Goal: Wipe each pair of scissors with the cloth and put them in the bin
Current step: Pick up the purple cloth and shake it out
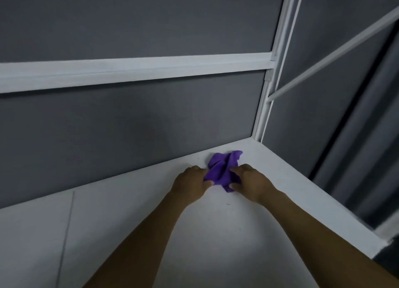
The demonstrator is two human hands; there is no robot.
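Note:
A crumpled purple cloth (pixel 223 168) lies on the white table (pixel 133 233) near its far right corner. My left hand (pixel 191 183) grips the cloth's left edge, thumb and fingers curled on it. On the cloth's right side, my right hand (pixel 251 183) holds it with curled fingers. Both forearms reach in from the bottom of the view. No scissors and no bin are in view.
A grey panel wall with a white horizontal rail (pixel 133 70) stands behind the table. A white upright post (pixel 266 102) marks the far right corner. The table's right edge (pixel 319 198) drops off beside a grey curtain (pixel 367 125).

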